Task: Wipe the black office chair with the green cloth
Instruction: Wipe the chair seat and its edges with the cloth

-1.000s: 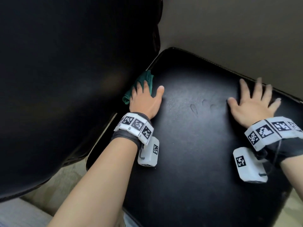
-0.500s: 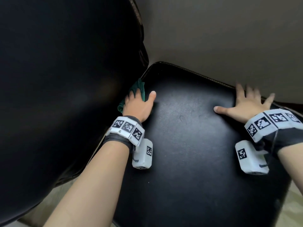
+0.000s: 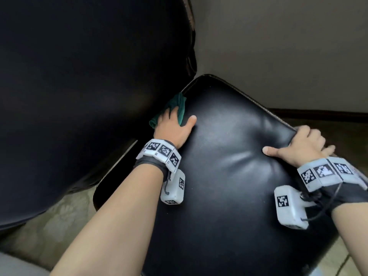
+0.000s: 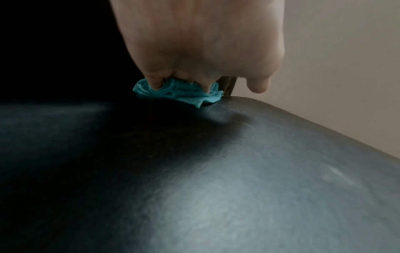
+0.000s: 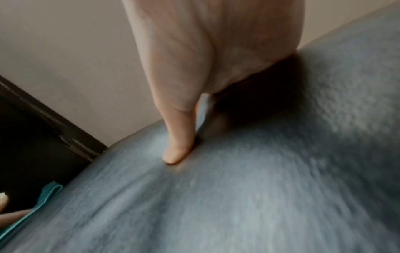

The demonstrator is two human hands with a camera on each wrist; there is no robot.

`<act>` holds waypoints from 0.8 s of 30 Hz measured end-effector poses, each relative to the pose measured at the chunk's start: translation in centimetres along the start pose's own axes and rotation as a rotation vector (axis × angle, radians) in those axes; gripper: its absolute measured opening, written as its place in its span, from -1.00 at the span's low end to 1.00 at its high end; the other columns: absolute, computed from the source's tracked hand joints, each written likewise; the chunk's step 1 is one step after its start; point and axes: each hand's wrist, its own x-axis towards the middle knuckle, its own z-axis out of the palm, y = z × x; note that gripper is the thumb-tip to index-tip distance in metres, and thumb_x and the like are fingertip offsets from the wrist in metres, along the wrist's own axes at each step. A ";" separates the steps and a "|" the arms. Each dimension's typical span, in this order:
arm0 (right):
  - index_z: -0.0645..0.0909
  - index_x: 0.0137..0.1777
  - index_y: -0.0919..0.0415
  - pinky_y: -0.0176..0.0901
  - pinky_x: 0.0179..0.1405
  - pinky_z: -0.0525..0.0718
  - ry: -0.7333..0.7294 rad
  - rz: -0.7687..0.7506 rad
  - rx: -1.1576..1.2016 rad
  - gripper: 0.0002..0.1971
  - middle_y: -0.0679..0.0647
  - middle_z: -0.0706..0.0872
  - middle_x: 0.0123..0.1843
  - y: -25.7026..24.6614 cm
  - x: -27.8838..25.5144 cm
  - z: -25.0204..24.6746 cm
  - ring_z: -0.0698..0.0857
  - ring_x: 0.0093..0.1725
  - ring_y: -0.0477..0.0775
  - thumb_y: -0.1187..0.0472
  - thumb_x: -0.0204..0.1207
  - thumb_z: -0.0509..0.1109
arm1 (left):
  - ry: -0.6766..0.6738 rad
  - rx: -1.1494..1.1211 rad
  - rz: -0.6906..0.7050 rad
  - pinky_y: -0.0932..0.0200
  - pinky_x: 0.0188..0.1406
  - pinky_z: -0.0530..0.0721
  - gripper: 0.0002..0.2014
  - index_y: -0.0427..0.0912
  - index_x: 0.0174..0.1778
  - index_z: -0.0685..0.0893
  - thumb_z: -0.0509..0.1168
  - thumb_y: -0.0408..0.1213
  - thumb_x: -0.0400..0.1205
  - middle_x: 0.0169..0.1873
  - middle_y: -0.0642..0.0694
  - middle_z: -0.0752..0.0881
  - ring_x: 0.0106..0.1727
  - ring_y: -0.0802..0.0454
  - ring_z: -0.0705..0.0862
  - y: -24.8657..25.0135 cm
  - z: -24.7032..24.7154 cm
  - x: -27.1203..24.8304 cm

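The black office chair fills the head view, with its seat (image 3: 229, 186) in the middle and its backrest (image 3: 79, 96) on the left. The bunched green cloth (image 3: 179, 105) (image 4: 184, 95) lies at the seat's back corner, in the crease by the backrest. My left hand (image 3: 171, 128) (image 4: 194, 42) presses it down with the fingertips, the thumb spread apart on the seat. My right hand (image 3: 304, 144) (image 5: 216, 51) grips the seat's right edge: its fingers curl over the rim and its thumb (image 5: 177, 150) lies on top. The cloth's edge (image 5: 47, 193) also shows in the right wrist view.
A beige wall (image 3: 278, 46) stands behind the chair, with a dark baseboard (image 3: 328, 114) at its foot. Pale patterned floor (image 3: 59, 216) shows beneath the backrest at the lower left.
My right hand slid from lying flat on the seat to its right edge and curled over it. My left hand pushed the cloth farther towards the seat's back corner.
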 end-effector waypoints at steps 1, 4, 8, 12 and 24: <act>0.25 0.40 0.25 0.32 0.51 -0.02 -0.016 0.049 0.030 -0.01 0.32 0.30 0.44 1.4 -0.9 0.4 0.23 0.50 0.30 -0.28 0.10 0.59 | -0.010 0.011 0.027 0.00 0.58 0.08 -0.28 -0.09 0.63 0.17 0.05 0.24 0.62 0.61 -0.16 0.20 0.61 -0.15 0.14 0.5 0.7 -0.5; 0.24 0.39 0.21 0.32 0.50 -0.01 -0.065 0.170 0.142 -0.02 0.28 0.31 0.43 5.6 -3.9 1.7 0.27 0.48 0.27 -0.15 0.06 0.67 | -0.053 0.033 0.104 -0.02 0.57 0.16 -0.28 -0.08 0.59 0.25 0.06 0.27 0.58 0.56 -0.16 0.30 0.56 -0.17 0.23 2.3 2.5 -2.3; 0.21 0.41 0.23 0.24 0.51 -0.01 -0.082 0.237 0.234 -0.02 0.26 0.30 0.44 9.5 -6.8 3.6 0.27 0.47 0.25 -0.09 0.10 0.68 | -0.069 0.114 0.185 0.03 0.59 0.07 -0.26 -0.07 0.64 0.13 0.06 0.26 0.61 0.63 -0.13 0.15 0.63 -0.11 0.10 4.5 4.4 -5.0; 0.24 0.39 0.24 0.18 0.47 0.05 0.005 0.227 0.292 -0.04 0.25 0.33 0.42 11.1 -8.0 5.0 0.29 0.46 0.25 -0.13 0.10 0.66 | -0.042 0.161 0.254 0.00 0.61 0.10 -0.24 -0.06 0.64 0.12 0.04 0.29 0.60 0.64 -0.11 0.14 0.64 -0.10 0.09 5.1 5.1 -5.1; 0.14 0.47 0.08 0.17 0.45 0.13 0.090 0.161 0.381 0.01 0.19 0.27 0.44 12.0 -8.9 6.7 0.23 0.47 0.23 -0.24 0.12 0.59 | -0.031 0.052 0.377 0.04 0.61 0.05 -0.37 -0.08 0.62 0.21 -0.02 0.19 0.69 0.62 -0.10 0.20 0.64 -0.07 0.12 4.5 5.0 -5.0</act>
